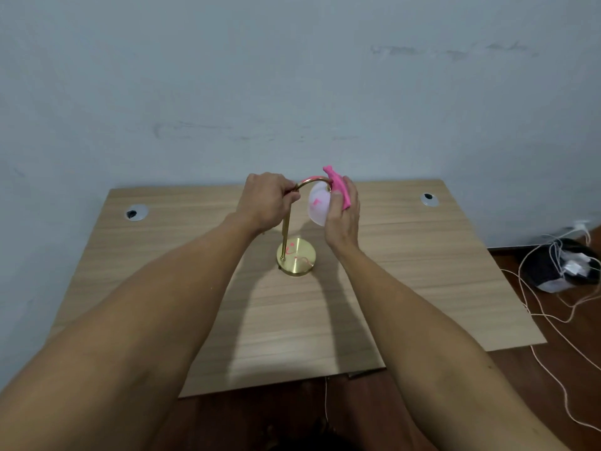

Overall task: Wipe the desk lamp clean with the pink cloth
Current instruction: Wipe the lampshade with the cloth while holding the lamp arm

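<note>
lamp [286, 229] stands mid-frame on desk [422, 271] | left hand [266, 200] closed around its bent gold arm | right hand [343, 216] presses cloth [340, 188] on the white shade [318, 205], fingers curled on cloth, cloth peeking above hand

Wood-grain desk [422, 271] against the wall, brass lamp base [296, 257] upright at its middle.
</note>
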